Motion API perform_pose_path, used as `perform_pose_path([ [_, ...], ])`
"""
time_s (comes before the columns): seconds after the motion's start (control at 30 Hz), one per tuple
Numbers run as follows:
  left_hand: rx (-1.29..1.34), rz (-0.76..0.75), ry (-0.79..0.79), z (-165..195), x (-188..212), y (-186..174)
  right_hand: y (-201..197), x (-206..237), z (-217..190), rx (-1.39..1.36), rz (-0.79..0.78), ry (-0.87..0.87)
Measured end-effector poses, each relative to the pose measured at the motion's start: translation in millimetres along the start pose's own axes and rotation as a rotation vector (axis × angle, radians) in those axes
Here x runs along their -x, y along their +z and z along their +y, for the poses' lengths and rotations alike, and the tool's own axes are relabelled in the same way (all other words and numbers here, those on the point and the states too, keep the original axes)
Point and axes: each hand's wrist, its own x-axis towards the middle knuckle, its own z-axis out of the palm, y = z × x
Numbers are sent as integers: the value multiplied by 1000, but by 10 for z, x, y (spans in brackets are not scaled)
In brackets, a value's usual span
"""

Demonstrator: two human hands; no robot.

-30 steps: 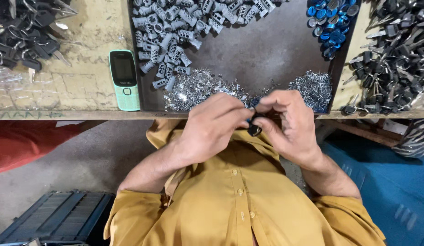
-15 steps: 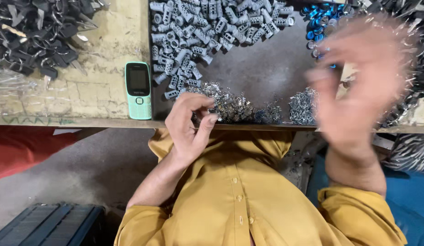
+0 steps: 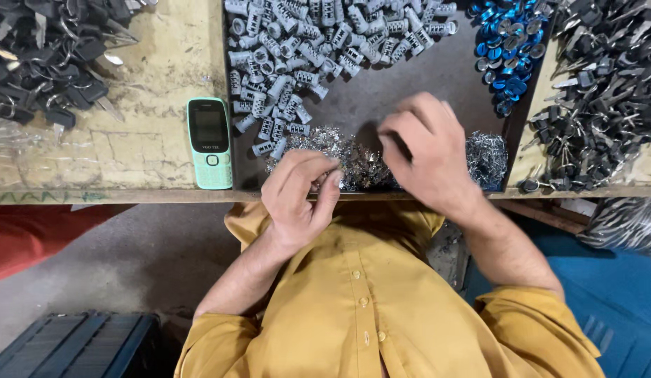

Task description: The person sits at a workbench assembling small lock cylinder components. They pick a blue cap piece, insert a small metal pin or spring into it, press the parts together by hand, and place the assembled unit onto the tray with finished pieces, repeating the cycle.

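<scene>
Two hands worked at the near edge of the surface (image 3: pixel 150 150). The left hand (image 3: pixel 297 199) was curled narrow, thumb against fingertips; whether it pinched a small part could not be told. The right hand (image 3: pixel 427 154) lay palm down, fingers bent, over the heap of small silver metal clips (image 3: pixel 353 157) on the dark tray (image 3: pixel 409 84); any grip beneath it was hidden. Grey cylindrical parts (image 3: pixel 318 49) filled the tray's far side, and blue rings (image 3: pixel 507 49) lay at its far right corner. A green push-button phone (image 3: pixel 209 143) lay just beside the tray's left edge. Black keys (image 3: pixel 595 91) were heaped toward the right edge, more black keys (image 3: pixel 42 56) toward the far left corner.
</scene>
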Motion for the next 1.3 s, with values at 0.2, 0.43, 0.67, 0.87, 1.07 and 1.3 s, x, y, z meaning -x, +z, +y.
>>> perform_pose_path([
  [0.2, 340, -223, -177, 207, 102, -28, 98, 479, -424, -362, 194, 33],
  [0.43, 740, -540, -648, 176, 137, 120, 133, 785, -367, -373, 332, -110],
  [0.67, 886, -578, -763, 218, 137, 232, 83, 855, -281, -323, 368, -121],
  [0.87, 475, -428, -499, 261, 112, 229, -228, 651, -42, 30, 147, 86],
  [1.07, 532, -402, -520, 247, 109, 238, -329, 558, 65, 223, 0, 226],
  [1.3, 576, -386, -482, 207, 147, 241, -260, 473, 119, 267, -43, 221],
])
